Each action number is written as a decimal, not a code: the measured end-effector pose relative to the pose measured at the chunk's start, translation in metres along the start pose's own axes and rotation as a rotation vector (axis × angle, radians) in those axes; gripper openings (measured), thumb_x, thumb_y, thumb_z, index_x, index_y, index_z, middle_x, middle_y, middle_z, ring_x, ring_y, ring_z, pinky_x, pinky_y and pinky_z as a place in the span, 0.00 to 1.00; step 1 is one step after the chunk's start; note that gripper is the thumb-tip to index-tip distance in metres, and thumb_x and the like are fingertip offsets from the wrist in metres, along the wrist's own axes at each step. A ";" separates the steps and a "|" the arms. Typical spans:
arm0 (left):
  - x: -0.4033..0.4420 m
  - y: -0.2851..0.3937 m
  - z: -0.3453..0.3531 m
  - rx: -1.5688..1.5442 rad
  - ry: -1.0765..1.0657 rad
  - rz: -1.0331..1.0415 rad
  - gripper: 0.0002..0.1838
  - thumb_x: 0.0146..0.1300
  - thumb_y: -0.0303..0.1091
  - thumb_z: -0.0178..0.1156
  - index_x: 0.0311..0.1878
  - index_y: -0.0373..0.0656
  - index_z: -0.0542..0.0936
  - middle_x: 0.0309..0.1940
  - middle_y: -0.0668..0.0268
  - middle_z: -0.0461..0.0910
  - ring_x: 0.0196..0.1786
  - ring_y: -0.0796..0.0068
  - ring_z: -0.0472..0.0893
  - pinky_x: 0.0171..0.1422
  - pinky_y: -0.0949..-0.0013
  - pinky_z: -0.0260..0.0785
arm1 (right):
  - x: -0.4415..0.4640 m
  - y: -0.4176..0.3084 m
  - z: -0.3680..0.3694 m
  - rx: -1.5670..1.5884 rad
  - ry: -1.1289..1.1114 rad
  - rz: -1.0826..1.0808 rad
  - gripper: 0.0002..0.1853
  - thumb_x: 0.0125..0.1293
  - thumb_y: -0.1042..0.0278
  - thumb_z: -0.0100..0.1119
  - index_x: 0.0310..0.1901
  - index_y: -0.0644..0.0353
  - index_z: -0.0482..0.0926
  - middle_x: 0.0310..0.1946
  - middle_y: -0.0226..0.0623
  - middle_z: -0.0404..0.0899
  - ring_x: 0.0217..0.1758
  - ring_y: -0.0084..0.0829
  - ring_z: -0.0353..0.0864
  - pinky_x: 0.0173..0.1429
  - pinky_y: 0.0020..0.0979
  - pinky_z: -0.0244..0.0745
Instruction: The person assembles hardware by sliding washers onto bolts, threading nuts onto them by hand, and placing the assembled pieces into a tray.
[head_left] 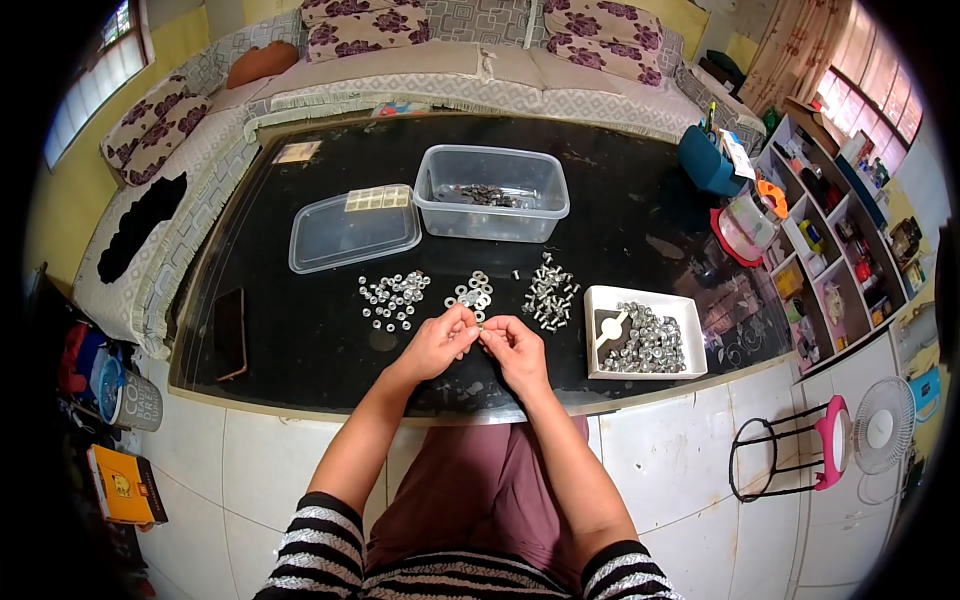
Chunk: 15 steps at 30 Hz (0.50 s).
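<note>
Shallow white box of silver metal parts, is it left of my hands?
No, the shallow white box sits on the black table, to the right of the right hand.

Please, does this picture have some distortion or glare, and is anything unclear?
Head view: strong fisheye distortion, with table and sofa edges curved and corners black; head view: windows bright; head view: whatever is between left hand and right hand too small to identify.

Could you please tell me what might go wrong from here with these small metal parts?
The small metal part held between the left hand and right hand could drop among the washers. They lie close to both hands, so a knuckle might scatter them. The white box of metal pieces sits near the edge of the table; a bump could spill it.
</note>
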<state>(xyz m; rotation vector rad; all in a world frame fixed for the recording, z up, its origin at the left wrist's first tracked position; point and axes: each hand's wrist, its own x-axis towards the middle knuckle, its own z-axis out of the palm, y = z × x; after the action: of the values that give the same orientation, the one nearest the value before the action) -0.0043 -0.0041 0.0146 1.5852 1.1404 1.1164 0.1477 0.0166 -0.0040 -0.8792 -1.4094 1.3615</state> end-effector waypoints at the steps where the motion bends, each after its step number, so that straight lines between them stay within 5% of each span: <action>1: 0.000 -0.002 -0.001 0.000 0.000 0.000 0.10 0.63 0.37 0.47 0.31 0.40 0.68 0.18 0.70 0.70 0.20 0.83 0.69 0.26 0.77 0.63 | 0.000 0.001 0.000 0.000 0.000 0.000 0.05 0.57 0.75 0.56 0.34 0.65 0.75 0.25 0.28 0.76 0.28 0.14 0.72 0.35 0.17 0.69; 15: 0.001 -0.004 0.001 -0.032 0.021 -0.003 0.10 0.62 0.35 0.49 0.30 0.39 0.69 0.17 0.70 0.70 0.20 0.83 0.69 0.25 0.76 0.62 | 0.001 0.003 0.000 -0.010 0.005 -0.001 0.05 0.57 0.75 0.57 0.35 0.65 0.75 0.25 0.28 0.76 0.28 0.15 0.72 0.35 0.18 0.70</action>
<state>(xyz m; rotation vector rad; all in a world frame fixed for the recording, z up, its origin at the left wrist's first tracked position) -0.0045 -0.0023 0.0104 1.5506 1.1329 1.1464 0.1471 0.0176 -0.0073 -0.8884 -1.4136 1.3517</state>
